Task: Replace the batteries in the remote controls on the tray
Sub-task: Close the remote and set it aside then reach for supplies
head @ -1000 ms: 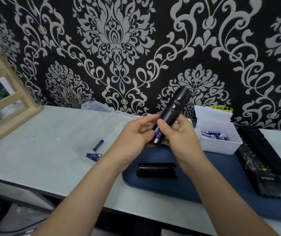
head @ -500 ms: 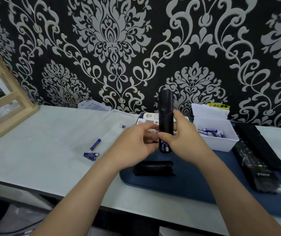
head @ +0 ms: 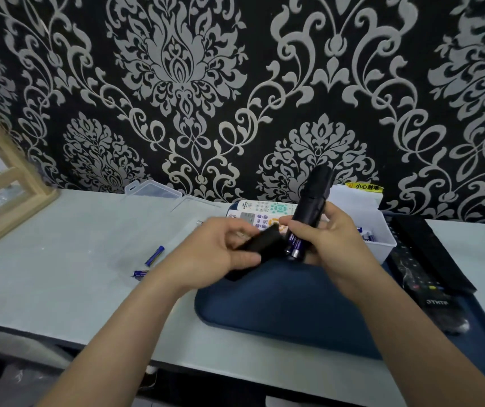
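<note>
Since half a second ago, the black battery cover [head: 260,245] is no longer lying on the blue tray [head: 294,312]: the left hand [head: 217,254] now holds it, lifted, with the fingers [head: 242,261] closed around its left end. Its free end comes close to the open bottom of the black remote [head: 311,201]. This remote also leans now a little to the right, where before it stood almost upright.

Nearest to the camera are the two bare forearms, which reach forward over the front edge of the table [head: 59,259]. Above the near part of the tray, the right hand [head: 332,239] grips the black remote around its lower half, fingers clenched on the body. Two purple batteries [head: 294,248] sit side by side in the open compartment, and their ends show at the bottom. I judge that the new batteries are already in and the next step is to slide the cover back on; it must meet the rails straight, or it can jam.

On the tray's right side lies another black remote [head: 423,277], beside a flat black thing that I cannot identify. On the table to the left lie loose batteries [head: 154,255], probably the old ones. Further back, partly hidden by the hands, are two white remotes [head: 264,210] and a white box [head: 379,230] with more batteries, and a clear plastic case [head: 153,190] stands near the patterned wall.
</note>
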Action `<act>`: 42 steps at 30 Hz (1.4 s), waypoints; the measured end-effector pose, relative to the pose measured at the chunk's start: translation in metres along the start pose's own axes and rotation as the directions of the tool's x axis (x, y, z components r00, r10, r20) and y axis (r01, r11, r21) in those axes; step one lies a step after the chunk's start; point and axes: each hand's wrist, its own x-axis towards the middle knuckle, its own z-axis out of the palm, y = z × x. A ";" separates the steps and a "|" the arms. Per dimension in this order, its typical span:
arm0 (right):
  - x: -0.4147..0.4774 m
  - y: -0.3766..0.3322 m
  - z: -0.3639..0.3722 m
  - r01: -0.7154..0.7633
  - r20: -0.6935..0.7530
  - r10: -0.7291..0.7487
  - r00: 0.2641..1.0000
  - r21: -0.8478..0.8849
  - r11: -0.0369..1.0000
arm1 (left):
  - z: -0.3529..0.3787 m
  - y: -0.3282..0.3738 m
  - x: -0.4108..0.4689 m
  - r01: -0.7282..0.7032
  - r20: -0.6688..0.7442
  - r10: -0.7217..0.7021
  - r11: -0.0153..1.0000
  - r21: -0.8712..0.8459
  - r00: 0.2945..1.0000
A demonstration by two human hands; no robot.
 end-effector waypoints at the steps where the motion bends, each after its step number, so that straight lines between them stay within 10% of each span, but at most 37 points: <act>1: 0.000 -0.001 -0.001 -0.023 0.017 0.022 1.000 0.047 0.999 | 0.000 0.003 0.000 -0.023 -0.030 0.019 0.990 -0.137 0.999; 6: 0.000 -0.002 0.007 -0.079 0.100 0.060 0.993 0.190 0.979 | 0.018 0.008 0.003 -0.131 -0.147 0.079 0.910 -0.392 0.986; 23: -0.006 0.005 0.030 -0.016 0.104 -0.018 0.994 0.313 0.949 | 0.041 0.005 0.002 -0.186 -0.332 0.374 0.857 0.480 0.866; 30: -0.003 -0.003 0.023 0.024 0.051 -0.036 0.998 0.207 0.978 | 0.038 0.011 0.001 -0.131 -0.395 0.189 0.977 0.170 0.899; 35: 0.002 -0.018 -0.002 0.077 0.036 -0.093 0.995 0.312 0.947 | 0.028 0.020 -0.006 -0.040 -0.071 0.017 0.939 -0.341 0.997; 42: 0.002 -0.018 -0.008 0.070 0.025 -0.082 0.996 0.323 0.944 | 0.019 0.017 -0.004 -0.077 -0.125 0.045 0.963 -0.258 0.991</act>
